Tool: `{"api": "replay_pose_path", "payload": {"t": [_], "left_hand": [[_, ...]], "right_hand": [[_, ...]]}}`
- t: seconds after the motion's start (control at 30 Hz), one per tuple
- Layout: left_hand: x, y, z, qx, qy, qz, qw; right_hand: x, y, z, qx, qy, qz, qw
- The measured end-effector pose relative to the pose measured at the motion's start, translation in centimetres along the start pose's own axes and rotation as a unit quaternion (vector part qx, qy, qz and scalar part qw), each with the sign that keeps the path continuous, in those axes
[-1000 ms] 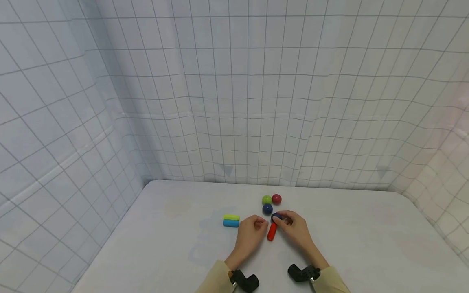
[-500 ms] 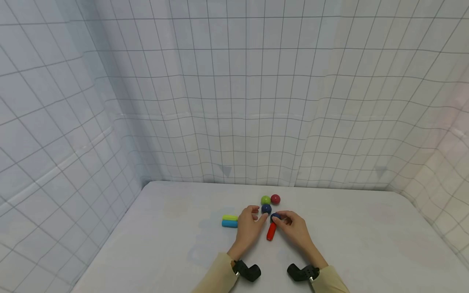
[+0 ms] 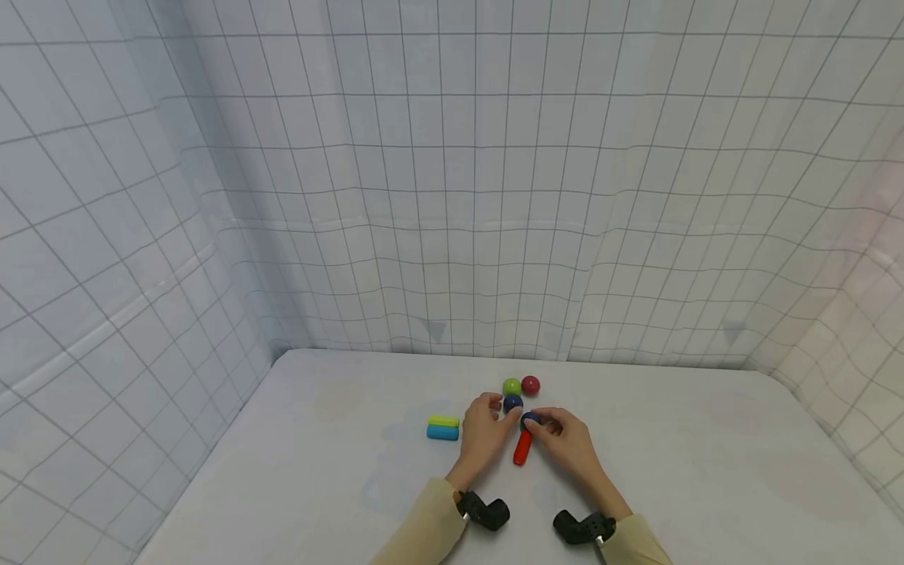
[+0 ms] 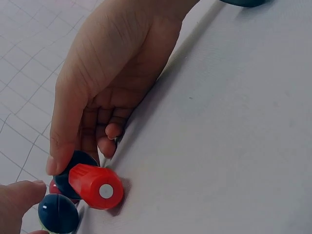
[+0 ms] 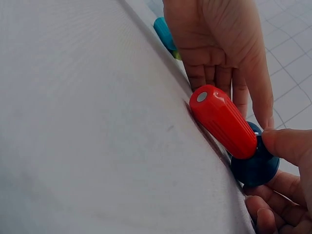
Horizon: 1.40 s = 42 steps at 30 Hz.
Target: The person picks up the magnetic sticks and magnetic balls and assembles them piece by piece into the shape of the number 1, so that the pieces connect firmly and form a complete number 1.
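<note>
Fingers of the right hand [image 3: 568,443] pinch a blue ball [image 5: 253,171]; the red stick [image 5: 226,122] against it points lengthwise toward the person [image 3: 431,518]. The left hand [image 3: 482,435], half-spread, flanks a second ball [image 3: 512,402], hold unclear.

Four glossy balls: one lime-green ball [image 3: 512,386], one deep-red ball [image 3: 530,384], one navy-blue ball [image 3: 513,404], a second navy-blue ball [image 5: 251,171]. Three rods: one yellow-green rod [image 3: 443,421], one bright-blue rod [image 3: 442,433], one red ribbed rod [image 3: 523,449]. Two hands: left hand [image 3: 483,431], right hand [image 3: 566,441].
</note>
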<state>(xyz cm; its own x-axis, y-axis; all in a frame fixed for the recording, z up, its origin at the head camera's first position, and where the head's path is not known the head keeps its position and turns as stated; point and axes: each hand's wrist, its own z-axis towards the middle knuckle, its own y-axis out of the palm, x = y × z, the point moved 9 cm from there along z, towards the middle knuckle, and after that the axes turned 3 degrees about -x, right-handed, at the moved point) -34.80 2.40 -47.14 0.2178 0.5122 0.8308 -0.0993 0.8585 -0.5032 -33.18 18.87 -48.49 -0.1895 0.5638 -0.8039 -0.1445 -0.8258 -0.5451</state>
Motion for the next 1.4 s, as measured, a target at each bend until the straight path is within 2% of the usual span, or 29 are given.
{"api": "replay_pose_path", "payload": {"t": [0.53, 0.93, 1.4], "left_hand": [[-0.7, 0.7, 0.8, -0.016, -0.031, 0.013, 0.9993], [-0.6, 0.7, 1.2, -0.009, -0.03, 0.019, 0.9993], [-0.8, 0.9, 1.4, -0.008, -0.043, 0.025, 0.9987]], "right_hand": [[0.0, 0.0, -0.1, -0.003, 0.007, 0.009, 0.9999], [0.0, 0.0, -0.1, -0.007, 0.009, 0.006, 0.9999], [-0.1, -0.1, -0.2, -0.006, -0.002, 0.004, 1.0]]}}
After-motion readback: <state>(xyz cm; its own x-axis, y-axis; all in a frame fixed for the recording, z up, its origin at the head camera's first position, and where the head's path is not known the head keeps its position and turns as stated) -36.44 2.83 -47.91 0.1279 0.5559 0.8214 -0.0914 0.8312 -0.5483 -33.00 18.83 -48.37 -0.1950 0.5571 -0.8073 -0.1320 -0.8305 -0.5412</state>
